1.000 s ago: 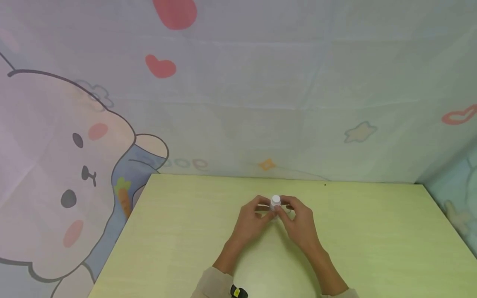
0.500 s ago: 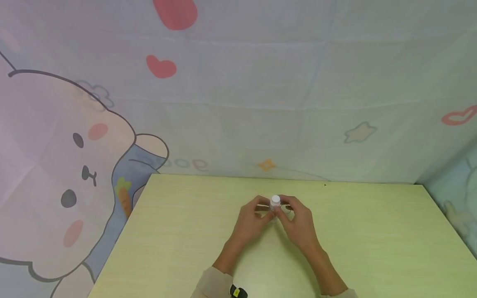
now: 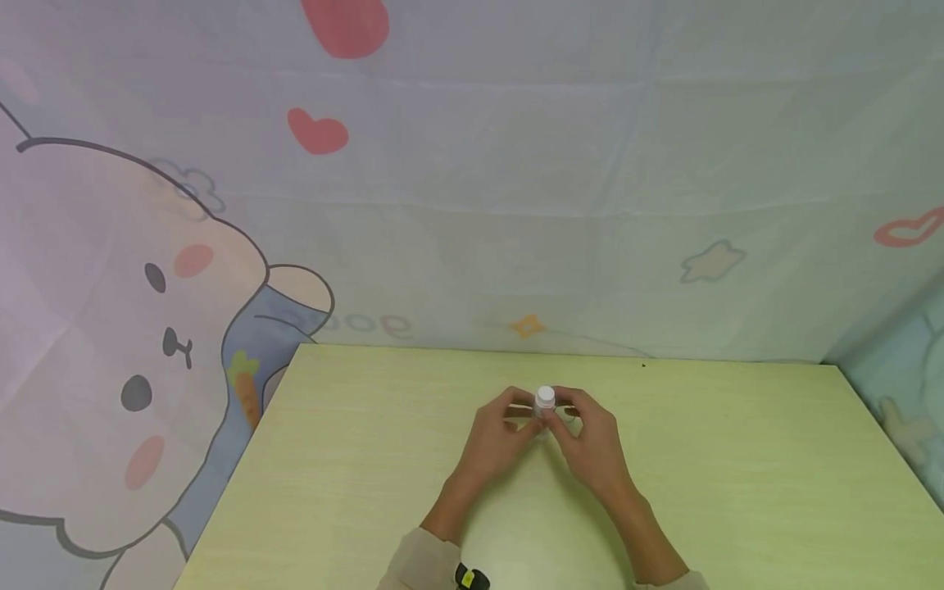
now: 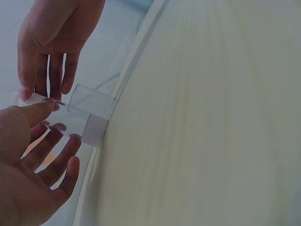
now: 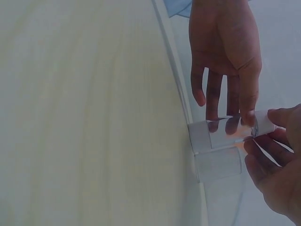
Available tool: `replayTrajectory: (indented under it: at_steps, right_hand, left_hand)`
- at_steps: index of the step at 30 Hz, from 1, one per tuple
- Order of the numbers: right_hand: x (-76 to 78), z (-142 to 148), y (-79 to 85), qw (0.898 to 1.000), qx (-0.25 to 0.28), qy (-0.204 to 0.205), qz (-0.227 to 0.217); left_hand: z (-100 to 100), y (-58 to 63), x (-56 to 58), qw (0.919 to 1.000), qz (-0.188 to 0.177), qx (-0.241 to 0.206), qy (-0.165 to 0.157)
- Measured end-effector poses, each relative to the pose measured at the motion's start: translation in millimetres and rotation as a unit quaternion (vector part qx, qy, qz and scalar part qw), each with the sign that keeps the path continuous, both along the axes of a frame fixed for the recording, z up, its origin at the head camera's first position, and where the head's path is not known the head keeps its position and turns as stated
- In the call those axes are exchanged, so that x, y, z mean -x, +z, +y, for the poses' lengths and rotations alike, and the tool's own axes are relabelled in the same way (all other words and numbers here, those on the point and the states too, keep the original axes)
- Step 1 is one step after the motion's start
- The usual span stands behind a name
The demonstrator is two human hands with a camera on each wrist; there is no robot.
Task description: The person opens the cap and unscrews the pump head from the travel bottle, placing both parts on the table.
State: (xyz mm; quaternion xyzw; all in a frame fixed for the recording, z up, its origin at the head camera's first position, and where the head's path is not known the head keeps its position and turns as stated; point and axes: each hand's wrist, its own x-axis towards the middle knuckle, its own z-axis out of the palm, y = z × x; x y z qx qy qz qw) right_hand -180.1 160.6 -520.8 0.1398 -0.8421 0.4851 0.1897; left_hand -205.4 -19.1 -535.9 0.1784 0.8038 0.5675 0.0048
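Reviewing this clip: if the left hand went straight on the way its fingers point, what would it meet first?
The white-capped bottle, since the left hand is touching it. Beyond, probably the clear container or right hand; depth leaves that order unclear.

Bottle: lower part hidden by right grip, head view.
Clear container: mostly hidden behind same, head view.
Dark speck: too small to identify.
Worktop: near edge cut off.
Left grip: cropped, left wrist view.
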Motion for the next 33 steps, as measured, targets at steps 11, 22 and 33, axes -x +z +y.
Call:
replayTrajectory:
  at_steps: [11,22,33]
  right_hand:
    - [0.7,0.8,-0.7,1.0,-0.012,0.001,0.006]
    - [0.6,-1.1,-1.3,1.0,0.001,-0.012,0.02]
    - [0.3,-2.4,-1.1,1.0,0.015,-0.016,0.018]
  left_hand:
    - [0.3,-4.8,1.9,1.0,0.004,0.0,0.001]
    - [0.3,-5.0,2.7,0.9999,0.012,0.004,0.002]
    - [-0.7,-3.8,1.3,0.9999,0.01,0.008,0.002]
